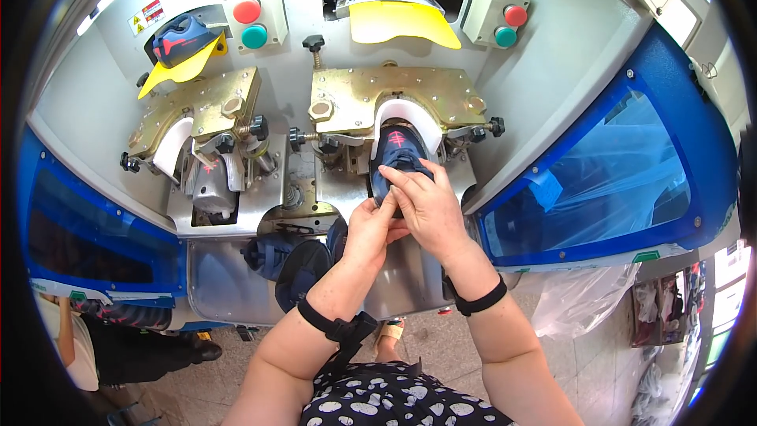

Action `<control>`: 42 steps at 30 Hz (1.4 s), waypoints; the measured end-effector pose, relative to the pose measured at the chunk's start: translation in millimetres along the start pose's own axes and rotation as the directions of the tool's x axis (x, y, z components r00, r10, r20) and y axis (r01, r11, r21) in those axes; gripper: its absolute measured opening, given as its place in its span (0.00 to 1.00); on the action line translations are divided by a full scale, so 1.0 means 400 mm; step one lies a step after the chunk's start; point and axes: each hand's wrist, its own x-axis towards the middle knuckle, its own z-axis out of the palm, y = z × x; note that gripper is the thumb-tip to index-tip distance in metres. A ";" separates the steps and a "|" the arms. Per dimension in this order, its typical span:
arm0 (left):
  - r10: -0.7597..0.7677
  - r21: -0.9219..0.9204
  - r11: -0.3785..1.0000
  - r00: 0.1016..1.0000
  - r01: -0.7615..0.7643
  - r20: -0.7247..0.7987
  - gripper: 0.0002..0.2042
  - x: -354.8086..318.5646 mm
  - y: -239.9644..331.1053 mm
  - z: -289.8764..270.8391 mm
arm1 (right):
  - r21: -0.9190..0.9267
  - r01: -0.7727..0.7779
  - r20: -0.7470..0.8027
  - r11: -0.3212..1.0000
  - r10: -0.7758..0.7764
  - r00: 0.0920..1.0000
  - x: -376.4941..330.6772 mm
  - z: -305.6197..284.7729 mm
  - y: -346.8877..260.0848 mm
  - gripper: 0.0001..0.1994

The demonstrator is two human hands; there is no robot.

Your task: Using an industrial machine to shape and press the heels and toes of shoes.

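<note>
both the right hand [426, 205] and left hand [371, 229] are closed on the navy shoe [397, 156], which sits just above them in the brass clamp [359, 95].

Brass plate [410, 91] and clamp knobs [495, 125] hem far side of shoe [397, 159]; near side open. Spare shoes [293, 259] crowd near-left tray; right, blue guard [607, 173] walls off.

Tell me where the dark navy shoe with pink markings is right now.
In the head view, the dark navy shoe with pink markings sits right of centre in the right brass-plated station, under its white collar, held by the left hand and right hand.
</note>
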 end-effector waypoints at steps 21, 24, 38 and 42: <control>-0.041 0.218 0.973 0.990 0.071 -0.138 0.19 -0.026 0.011 -0.004 | 0.012 -0.083 0.060 0.997 0.082 0.995 0.050 0.039 0.034 0.16; -0.070 0.263 0.960 0.992 0.095 -0.103 0.22 -0.028 0.022 -0.007 | 0.010 -0.066 0.041 0.998 0.065 0.997 0.049 0.046 0.039 0.16; -0.077 0.342 0.936 0.996 0.085 -0.038 0.24 -0.040 0.032 -0.018 | 0.036 -0.082 0.003 0.996 0.082 0.997 0.043 0.051 0.034 0.14; -0.080 0.336 0.938 0.997 0.079 -0.012 0.25 -0.031 0.027 -0.027 | 0.026 -0.080 -0.005 0.996 0.080 0.997 0.044 0.051 0.032 0.14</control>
